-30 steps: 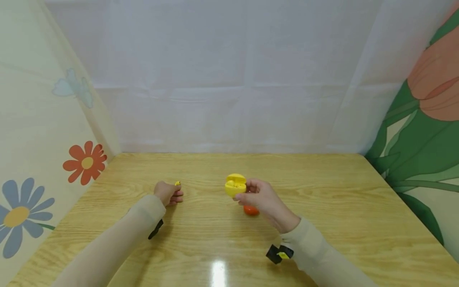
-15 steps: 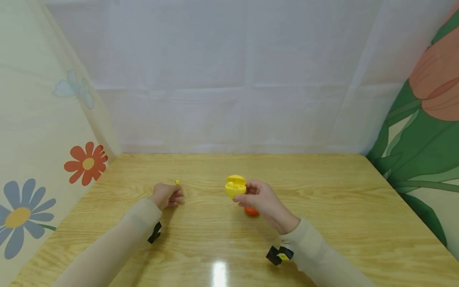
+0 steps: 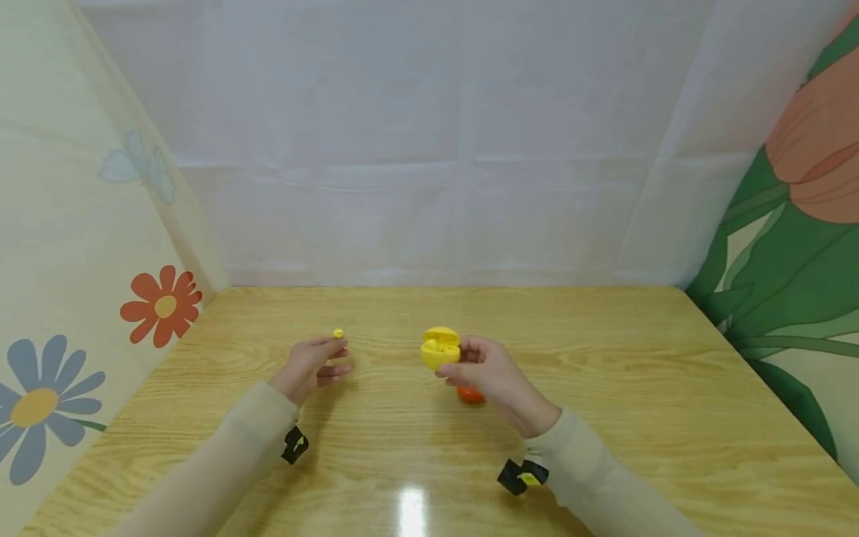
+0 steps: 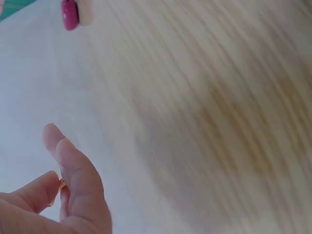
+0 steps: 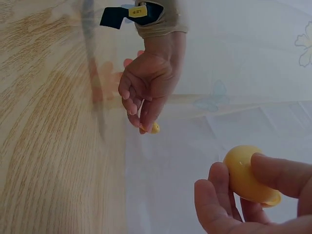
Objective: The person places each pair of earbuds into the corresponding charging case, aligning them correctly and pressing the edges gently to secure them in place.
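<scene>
In the head view my left hand (image 3: 312,365) pinches a small yellow earbud (image 3: 338,333) at its fingertips, above the left middle of the table. The right wrist view shows that earbud (image 5: 155,127) poking out past the thumb and finger. My right hand (image 3: 498,382) holds a yellow egg-shaped earbud case (image 3: 439,359) by its side, thumb in front and fingers behind. The case's lid is raised, and small shapes show inside it, too small to make out. Seen from the right wrist, the smooth rounded outside of the case (image 5: 243,170) sits between thumb and fingers.
An orange-red rounded object (image 3: 471,394) lies on the wood-grain table (image 3: 403,432), partly behind my right hand. A pale cloth (image 3: 429,149) hangs at the table's back edge. Flower-printed panels (image 3: 60,224) stand at both sides.
My left hand has shifted slightly right and away from me, its fingers spreading a little, and the earbud has turned and stands higher above the fingertips. The right hand and case have hardly moved.
</scene>
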Motion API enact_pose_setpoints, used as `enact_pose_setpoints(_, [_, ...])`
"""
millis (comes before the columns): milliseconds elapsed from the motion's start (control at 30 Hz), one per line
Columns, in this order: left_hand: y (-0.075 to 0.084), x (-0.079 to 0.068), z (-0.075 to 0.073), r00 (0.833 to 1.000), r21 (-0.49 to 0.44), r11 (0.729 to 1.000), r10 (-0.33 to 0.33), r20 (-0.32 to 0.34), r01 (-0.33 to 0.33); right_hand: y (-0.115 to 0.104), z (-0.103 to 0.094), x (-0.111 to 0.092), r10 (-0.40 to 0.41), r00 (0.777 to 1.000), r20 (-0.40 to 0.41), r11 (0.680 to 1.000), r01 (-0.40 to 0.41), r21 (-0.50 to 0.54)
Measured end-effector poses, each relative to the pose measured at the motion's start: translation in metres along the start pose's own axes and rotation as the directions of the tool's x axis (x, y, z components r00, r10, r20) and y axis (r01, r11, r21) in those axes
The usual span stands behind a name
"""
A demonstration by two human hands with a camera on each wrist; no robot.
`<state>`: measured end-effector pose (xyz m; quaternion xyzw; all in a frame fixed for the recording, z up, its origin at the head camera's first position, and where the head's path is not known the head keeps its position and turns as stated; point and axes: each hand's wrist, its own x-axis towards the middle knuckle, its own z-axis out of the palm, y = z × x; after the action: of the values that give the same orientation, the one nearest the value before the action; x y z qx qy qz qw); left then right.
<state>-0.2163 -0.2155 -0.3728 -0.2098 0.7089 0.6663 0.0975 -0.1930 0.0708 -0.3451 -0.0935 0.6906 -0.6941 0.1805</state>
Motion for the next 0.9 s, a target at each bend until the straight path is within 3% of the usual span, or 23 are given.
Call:
enact_pose_setpoints(333, [0.01,-0.023,0.011,0.995,0.04,0.994,0.098,-0.012,-0.098,0.0,-0.002,-0.001,-0.025,0.999,0.048,1.0,0.025,-0.007])
enact_pose_setpoints(533, [0.016,-0.035,0.019,0.991,0.009,0.992,0.126,-0.035,-0.126,0.0,-0.002,-0.001,-0.02,0.999,0.04,1.0,0.021,-0.009])
enact_pose_setpoints(700, [0.019,-0.046,0.026,0.983,-0.009,0.985,0.169,-0.072,-0.17,0.001,-0.001,-0.001,-0.025,0.999,0.043,1.0,0.026,-0.015])
enact_pose_setpoints(900, [0.021,-0.056,0.033,0.971,-0.003,0.973,0.229,-0.073,-0.23,0.0,0.0,-0.002,-0.025,0.999,0.041,1.0,0.026,-0.017])
